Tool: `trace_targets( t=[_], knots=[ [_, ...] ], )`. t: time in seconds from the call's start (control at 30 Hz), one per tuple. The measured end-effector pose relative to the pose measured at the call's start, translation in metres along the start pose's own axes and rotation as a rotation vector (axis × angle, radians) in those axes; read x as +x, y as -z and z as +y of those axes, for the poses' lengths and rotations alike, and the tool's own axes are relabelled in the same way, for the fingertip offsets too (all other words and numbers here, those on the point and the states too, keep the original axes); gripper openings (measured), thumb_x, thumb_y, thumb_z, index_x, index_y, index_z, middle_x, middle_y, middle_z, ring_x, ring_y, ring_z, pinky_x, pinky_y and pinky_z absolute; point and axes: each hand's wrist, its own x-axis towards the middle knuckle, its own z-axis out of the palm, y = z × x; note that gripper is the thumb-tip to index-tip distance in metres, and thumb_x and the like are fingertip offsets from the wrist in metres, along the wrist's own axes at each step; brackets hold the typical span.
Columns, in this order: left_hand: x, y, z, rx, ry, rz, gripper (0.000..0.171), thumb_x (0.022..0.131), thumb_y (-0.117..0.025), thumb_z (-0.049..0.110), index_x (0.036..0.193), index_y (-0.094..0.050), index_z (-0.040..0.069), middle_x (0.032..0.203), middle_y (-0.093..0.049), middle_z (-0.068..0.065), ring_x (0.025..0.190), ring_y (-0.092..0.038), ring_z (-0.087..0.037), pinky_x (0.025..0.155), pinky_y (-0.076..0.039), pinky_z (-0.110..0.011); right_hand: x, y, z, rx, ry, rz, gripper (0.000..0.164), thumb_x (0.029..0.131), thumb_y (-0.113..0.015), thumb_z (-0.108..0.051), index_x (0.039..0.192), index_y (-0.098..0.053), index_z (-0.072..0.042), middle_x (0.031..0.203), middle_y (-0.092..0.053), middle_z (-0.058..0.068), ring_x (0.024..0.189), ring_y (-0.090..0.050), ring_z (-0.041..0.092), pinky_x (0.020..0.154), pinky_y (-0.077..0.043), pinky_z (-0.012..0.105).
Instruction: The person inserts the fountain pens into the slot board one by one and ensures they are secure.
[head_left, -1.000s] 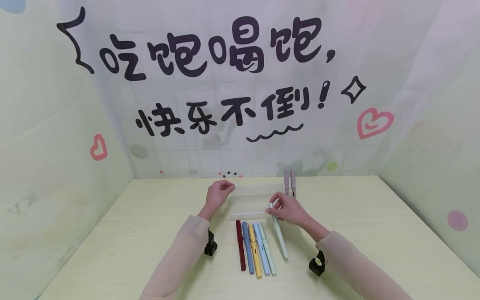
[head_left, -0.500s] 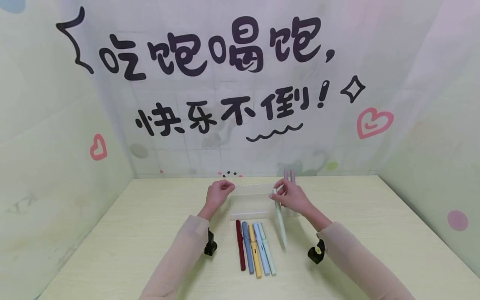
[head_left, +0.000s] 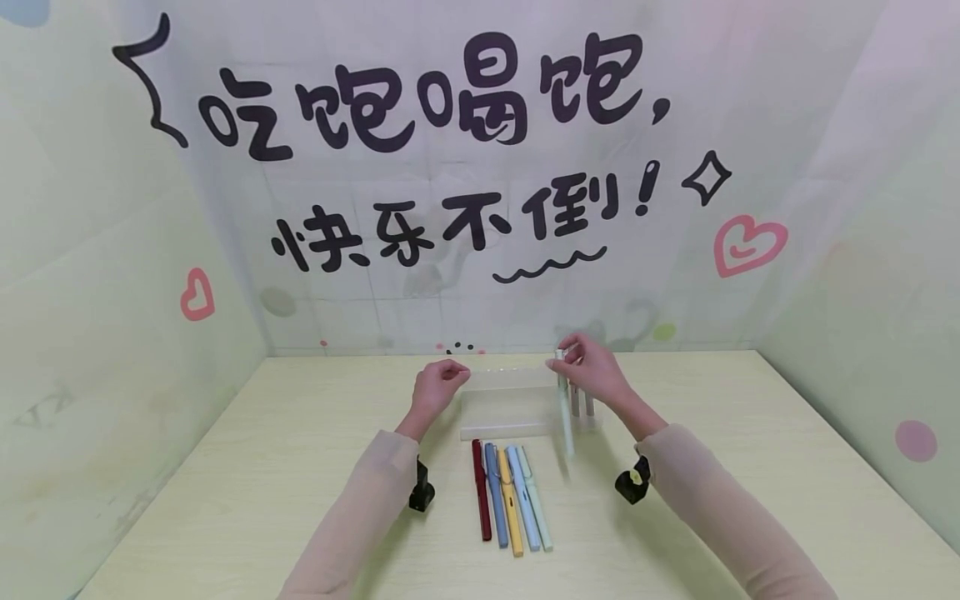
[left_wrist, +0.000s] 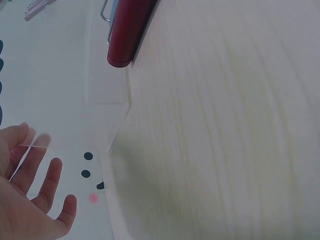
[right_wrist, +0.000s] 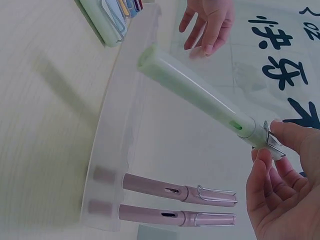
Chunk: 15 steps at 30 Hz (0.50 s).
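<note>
My left hand (head_left: 437,390) pinches the upper left edge of a clear plastic pen stand (head_left: 498,432) between thumb and index finger; its other fingers are spread in the left wrist view. My right hand (head_left: 595,372) holds a pale green pen (right_wrist: 195,92) by its clip end with the fingertips. The pen slants in the air in front of the stand's right part, its free end lower. Two lilac pens (right_wrist: 170,189) stand side by side in the stand's right end, partly behind the green pen and my hand in the head view.
Before the stand several pens lie in a row on the pale wood table (head_left: 262,483): dark red (head_left: 482,492), blue (head_left: 496,496), yellow (head_left: 511,507), light blue (head_left: 522,500) and pale green (head_left: 537,507). A printed cloth wall (head_left: 420,317) rises behind the table.
My right hand has lifted the pale green pen off the table and carried it up and back toward the lilac pens. The left hand has stayed at the stand's edge.
</note>
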Motion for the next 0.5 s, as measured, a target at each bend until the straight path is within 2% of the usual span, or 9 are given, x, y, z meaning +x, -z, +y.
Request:
trace_targets(
  t=[0.17, 0.5],
  knots=[
    [0.001, 0.0, 0.0, -0.005, -0.001, -0.001, 0.014, 0.085, -0.06, 0.017, 0.09, -0.066, 0.005, 0.087, -0.064, -0.005, 0.084, -0.059, -0.02, 0.072, -0.047, -0.034, 0.004, 0.003, 0.0, -0.046, 0.012, 0.049, 0.033, 0.081, -0.064, -0.021, 0.102, -0.05, 0.001, 0.079, -0.054, 0.01, 0.06, -0.053, 0.019, 0.051, -0.045, 0.028],
    [0.001, 0.0, -0.001, 0.002, -0.007, -0.003, 0.014, 0.085, -0.06, 0.017, 0.09, -0.066, 0.006, 0.087, -0.064, -0.005, 0.084, -0.059, -0.02, 0.073, -0.046, -0.035, 0.012, 0.005, 0.0, -0.057, 0.02, 0.128, 0.029, 0.082, -0.063, -0.021, 0.1, -0.049, -0.003, 0.082, -0.055, 0.01, 0.068, -0.052, 0.022, 0.054, -0.045, 0.03]
  ],
)
